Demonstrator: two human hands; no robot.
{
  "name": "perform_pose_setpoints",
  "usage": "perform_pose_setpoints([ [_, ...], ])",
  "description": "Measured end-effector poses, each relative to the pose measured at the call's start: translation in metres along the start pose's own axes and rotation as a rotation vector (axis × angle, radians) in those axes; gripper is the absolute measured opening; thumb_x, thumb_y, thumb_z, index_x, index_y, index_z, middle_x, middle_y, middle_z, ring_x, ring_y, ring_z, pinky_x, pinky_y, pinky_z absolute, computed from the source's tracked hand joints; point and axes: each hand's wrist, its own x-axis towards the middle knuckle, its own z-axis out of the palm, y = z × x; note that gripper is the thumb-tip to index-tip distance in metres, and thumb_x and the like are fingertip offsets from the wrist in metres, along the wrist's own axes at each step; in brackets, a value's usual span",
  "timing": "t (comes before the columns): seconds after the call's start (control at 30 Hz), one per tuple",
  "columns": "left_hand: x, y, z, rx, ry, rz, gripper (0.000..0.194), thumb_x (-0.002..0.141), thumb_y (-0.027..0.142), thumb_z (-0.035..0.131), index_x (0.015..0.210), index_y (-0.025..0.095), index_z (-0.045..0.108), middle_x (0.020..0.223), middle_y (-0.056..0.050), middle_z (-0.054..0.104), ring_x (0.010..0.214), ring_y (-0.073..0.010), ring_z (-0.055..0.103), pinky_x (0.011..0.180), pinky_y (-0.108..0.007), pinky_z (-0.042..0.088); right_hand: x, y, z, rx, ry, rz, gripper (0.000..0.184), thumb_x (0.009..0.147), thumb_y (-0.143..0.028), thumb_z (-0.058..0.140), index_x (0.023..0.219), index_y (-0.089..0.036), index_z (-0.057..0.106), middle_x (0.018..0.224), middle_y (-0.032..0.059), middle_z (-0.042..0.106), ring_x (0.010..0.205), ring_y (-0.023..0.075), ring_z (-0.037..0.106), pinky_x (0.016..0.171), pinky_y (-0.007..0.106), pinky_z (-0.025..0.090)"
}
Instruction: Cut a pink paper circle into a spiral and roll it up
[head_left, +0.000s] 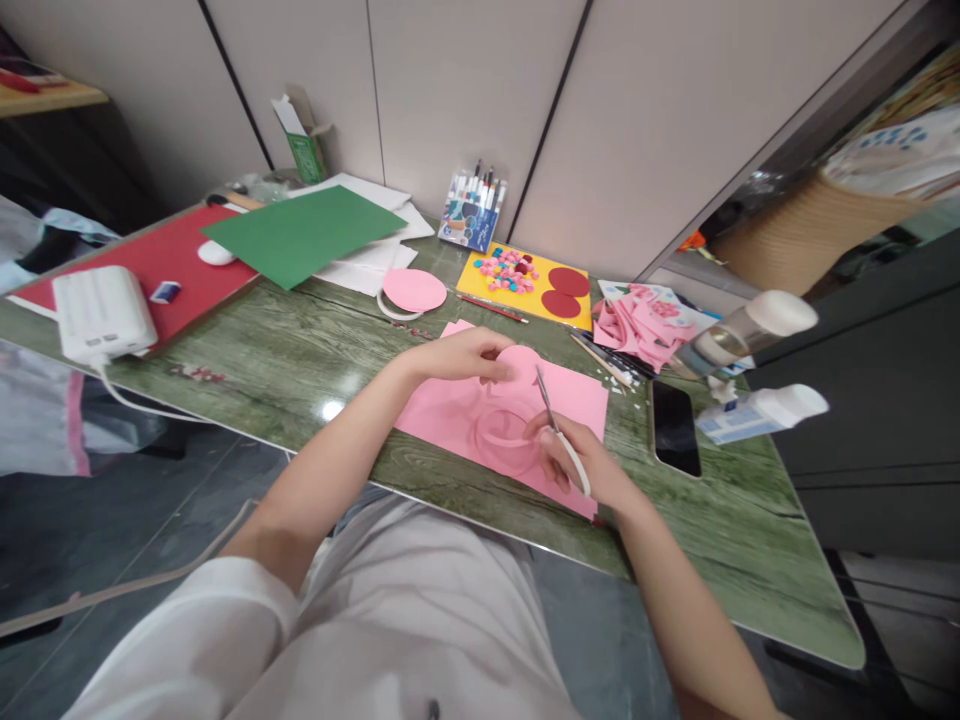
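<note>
Pinched between the fingers of my left hand is a rounded pink paper piece. My right hand grips white-handled scissors, their blades beside the right edge of that piece. Beneath both hands lie pink paper sheets. A curled pink paper strip rests on the sheets, close to my right fingers. Farther back, a pink paper oval lies on a roll of tape, of which only the white rim shows.
Behind are a yellow sheet with pompoms and red circles, and a marker pack. Pink scraps, a phone and bottles stand right. Green paper and a white power bank lie left.
</note>
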Motion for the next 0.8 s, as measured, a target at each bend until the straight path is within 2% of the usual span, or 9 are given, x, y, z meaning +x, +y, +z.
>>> perform_pose_setpoints([
  [0.27,0.0002,-0.0035,0.0000,0.056,-0.101,0.011,0.018,0.081,0.025,0.053,0.067,0.015,0.048,0.063,0.003,0.047,0.058,-0.0079,0.047,0.053,-0.020,0.037,-0.0008,-0.0018,-0.0009,-0.017,-0.017,-0.006,0.031,0.093,-0.046,0.042,0.101,-0.018,0.053,0.051,-0.0062,0.050,0.038,0.0095,0.045,0.039,0.020,0.036],
  [0.8,-0.0009,0.0029,0.0005,0.093,-0.065,-0.016,0.020,0.077,0.025,0.052,0.062,0.016,0.044,0.059,0.004,0.044,0.055,-0.0075,0.044,0.050,-0.020,0.032,-0.0002,0.0007,0.0008,-0.011,-0.013,0.002,0.028,0.093,-0.044,0.041,0.101,-0.019,0.052,0.051,-0.0065,0.051,0.037,0.0092,0.044,0.038,0.020,0.034],
])
